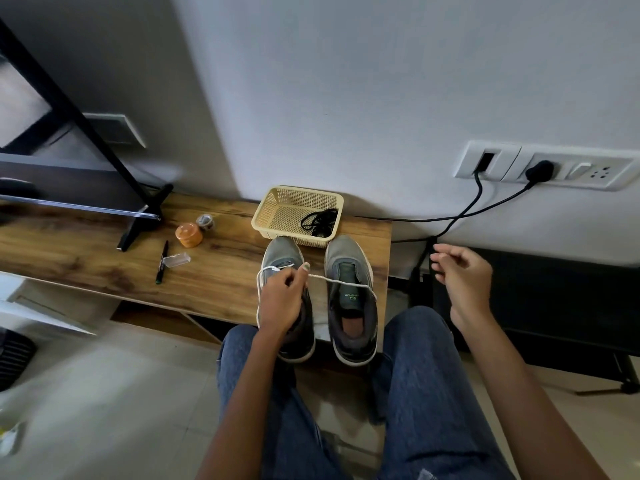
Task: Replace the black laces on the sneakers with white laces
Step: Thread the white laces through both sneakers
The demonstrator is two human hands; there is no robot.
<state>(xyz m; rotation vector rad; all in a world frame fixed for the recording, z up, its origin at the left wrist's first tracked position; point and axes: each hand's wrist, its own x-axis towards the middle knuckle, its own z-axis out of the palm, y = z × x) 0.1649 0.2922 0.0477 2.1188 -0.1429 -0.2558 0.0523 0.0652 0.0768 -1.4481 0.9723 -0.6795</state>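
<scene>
Two grey fabric sneakers stand side by side, toes toward the wall, at the near right end of the wood-grain counter. The left hand lies over the left grey sneaker, its fingers curled and pinching a white cord lace near the eyelets; the lace loops off the shoe's left side and runs rightward across the tongue of the right grey sneaker, which carries no lace. The right hand is raised beyond the counter's right edge, fingers loosely curled; it may be pinching the lace's far end, but the view is too poor to tell. Just behind the toes sits a beige perforated plastic basket with the tangled black laces in its right corner. Farther left lie an orange lidded jar and a black marker pen.
</scene>
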